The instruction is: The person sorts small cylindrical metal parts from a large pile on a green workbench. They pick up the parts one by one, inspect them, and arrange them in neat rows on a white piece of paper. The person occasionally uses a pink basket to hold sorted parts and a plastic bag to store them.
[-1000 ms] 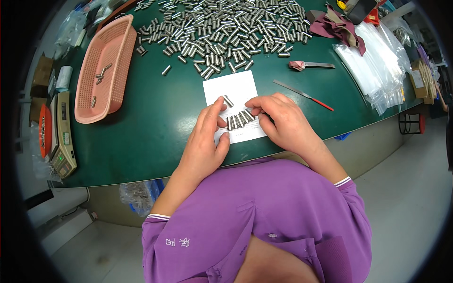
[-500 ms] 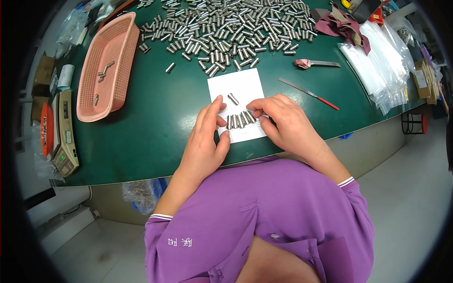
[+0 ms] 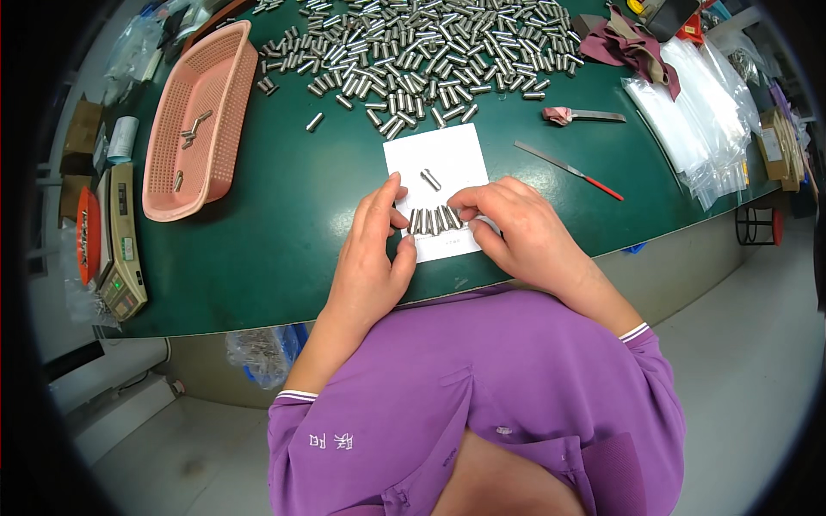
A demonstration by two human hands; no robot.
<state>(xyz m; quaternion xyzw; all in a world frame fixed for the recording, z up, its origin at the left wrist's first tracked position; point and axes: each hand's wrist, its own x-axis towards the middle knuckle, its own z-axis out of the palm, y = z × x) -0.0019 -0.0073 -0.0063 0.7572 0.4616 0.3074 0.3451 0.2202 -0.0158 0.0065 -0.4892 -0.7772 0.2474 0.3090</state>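
We keep a short row of small silver metal cylinder pins (image 3: 433,220) lying side by side on a white paper sheet (image 3: 434,155), where they show up plainly against the dark green table (image 3: 258,249). Our left hand (image 3: 372,249) braces the row's left end with the thumb, fingers loosely spread and gripping nothing. Our right hand (image 3: 516,225) pinches narrowly at the right end, fingertips touching the pins to press them together. One stray pin (image 3: 430,180) lies apart on the paper. The big heap of loose pins (image 3: 422,47) sits farther back, near the pink plastic mesh basket (image 3: 194,120).
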